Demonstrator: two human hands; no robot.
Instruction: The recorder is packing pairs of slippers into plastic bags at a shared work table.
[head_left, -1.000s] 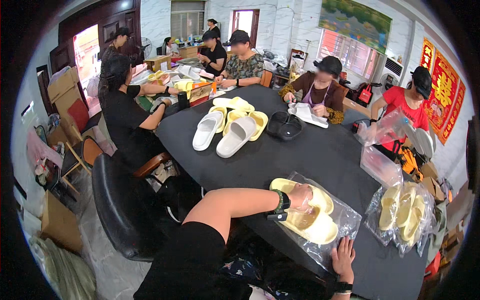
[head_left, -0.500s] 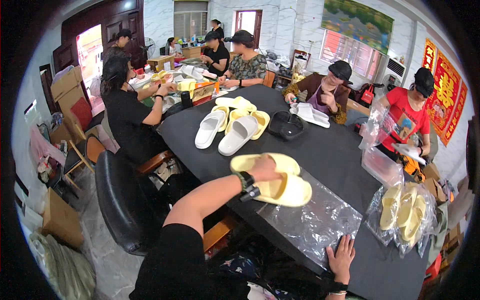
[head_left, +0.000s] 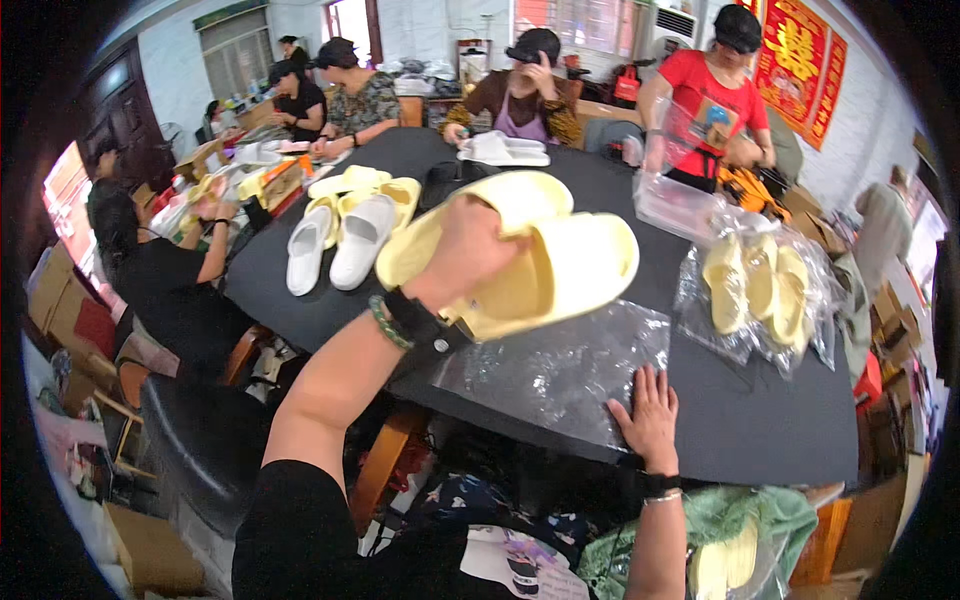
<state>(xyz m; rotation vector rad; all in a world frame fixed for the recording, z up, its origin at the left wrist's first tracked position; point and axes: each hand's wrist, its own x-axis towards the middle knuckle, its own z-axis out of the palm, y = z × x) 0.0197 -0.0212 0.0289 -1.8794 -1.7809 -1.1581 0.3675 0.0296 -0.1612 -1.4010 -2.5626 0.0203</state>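
My left hand [head_left: 466, 252] grips a pair of pale yellow slippers [head_left: 592, 262], lifted over the dark table, its fingers closed around the upper edges between the two. Beneath them a clear plastic bag [head_left: 560, 378] lies flat near the table's front edge. With fingers stretched out, my right hand [head_left: 650, 415] rests at the bag's right end and holds nothing. To the right, several yellow slippers [head_left: 765, 285] are wrapped in clear plastic. Further left stand white slippers [head_left: 365, 243], with more yellow slippers [head_left: 350, 180] behind them.
A dark bowl-like tray [head_left: 445, 185] is partly hidden behind the lifted pair. Across the table a person [head_left: 520, 105] sits by white slippers [head_left: 505, 149]; another in red [head_left: 715, 110] stands at right. A black chair [head_left: 205, 440] is at left, a green sack [head_left: 770, 515] below the front edge.
The pair in my left hand has been raised and appears larger and nearer. My view has turned toward the right. My right hand stays flat at the bag's end.
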